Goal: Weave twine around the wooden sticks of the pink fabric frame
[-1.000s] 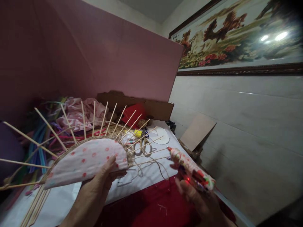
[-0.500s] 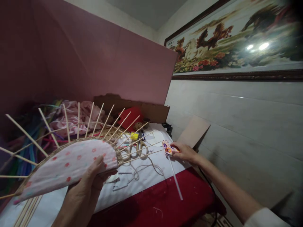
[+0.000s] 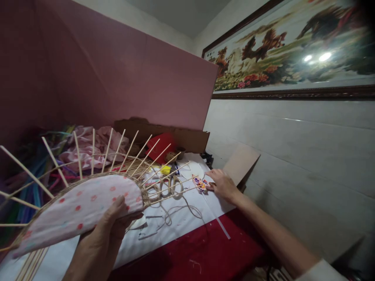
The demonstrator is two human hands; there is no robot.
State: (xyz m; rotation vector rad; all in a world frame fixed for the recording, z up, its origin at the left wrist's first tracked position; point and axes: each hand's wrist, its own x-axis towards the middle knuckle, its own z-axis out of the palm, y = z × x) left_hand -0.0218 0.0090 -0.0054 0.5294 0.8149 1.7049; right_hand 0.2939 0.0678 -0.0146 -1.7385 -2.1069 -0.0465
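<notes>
My left hand [image 3: 102, 230] grips a half-round woven piece by its lower edge, thumb on top. Its face is white fabric with red dots [image 3: 90, 203]. A twine-woven rim [image 3: 143, 191] borders the curve, and thin wooden sticks [image 3: 118, 150] fan outward from it. At the right, a flower-patterned hot glue gun [image 3: 200, 184] rests on the white sheet, a long translucent glue stick [image 3: 224, 229] pointing from it toward the front edge. My right hand [image 3: 224, 185] is at the glue gun's near end, fingers spread apart; whether the thumb still touches it is unclear.
Scissors [image 3: 172, 186] and loose twine [image 3: 184, 210] lie on the white sheet [image 3: 166, 238] over a red cloth [image 3: 181, 259]. Behind are pink fabric [image 3: 88, 146], a red item [image 3: 161, 148] and cardboard [image 3: 190, 138]. A board [image 3: 241, 162] leans against the tiled wall.
My right hand has moved slightly left with the glue gun, set it down on the sheet, and its fingers have spread. The woven piece has shifted a little left in view.
</notes>
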